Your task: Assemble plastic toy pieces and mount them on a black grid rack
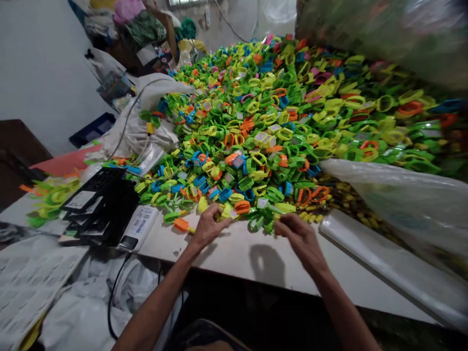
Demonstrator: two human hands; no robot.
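A huge heap of small plastic pieces point(278, 117) in green, yellow, orange and blue covers the white table point(248, 253). My left hand point(208, 226) rests at the heap's near edge with its fingers curled round a yellow piece point(224, 212). My right hand point(298, 236) sits a little to the right, fingers bent and pinched at the heap's edge beside green pieces point(265, 223); what it holds is hidden. An orange piece point(181, 224) lies just left of my left hand.
A black tray stack point(102, 204) and a white device point(141, 226) with a cable stand at the left. A clear plastic bag point(409, 200) and a plastic roll point(383, 263) lie at the right. White sacks point(146, 122) and clutter sit behind on the left.
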